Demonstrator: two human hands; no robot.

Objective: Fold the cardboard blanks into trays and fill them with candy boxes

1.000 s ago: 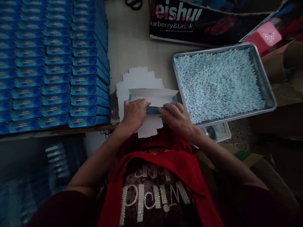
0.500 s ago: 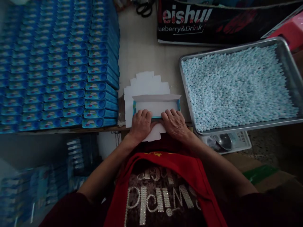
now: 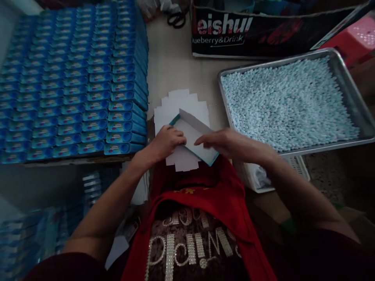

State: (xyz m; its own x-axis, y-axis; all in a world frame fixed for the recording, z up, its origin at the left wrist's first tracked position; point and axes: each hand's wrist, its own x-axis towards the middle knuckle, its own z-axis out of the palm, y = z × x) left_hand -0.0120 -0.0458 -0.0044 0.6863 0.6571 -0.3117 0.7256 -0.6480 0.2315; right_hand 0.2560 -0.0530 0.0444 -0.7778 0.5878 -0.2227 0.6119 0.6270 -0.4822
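Box (image 3: 195,122) slantwise now, square-on before

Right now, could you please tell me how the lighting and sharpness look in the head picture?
Head view: dim overall, with the dark sleeves nearly lost in shadow near the bottom corners; head view: the right hand looks softly blurred, while the large lettering on the black carton is readable; head view: the metal tray's rim catches a faint sheen.

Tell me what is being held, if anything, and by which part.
The left hand holds the open paperboard box by its near long wall, toward the left end; whether the right hand touches it cannot be told.
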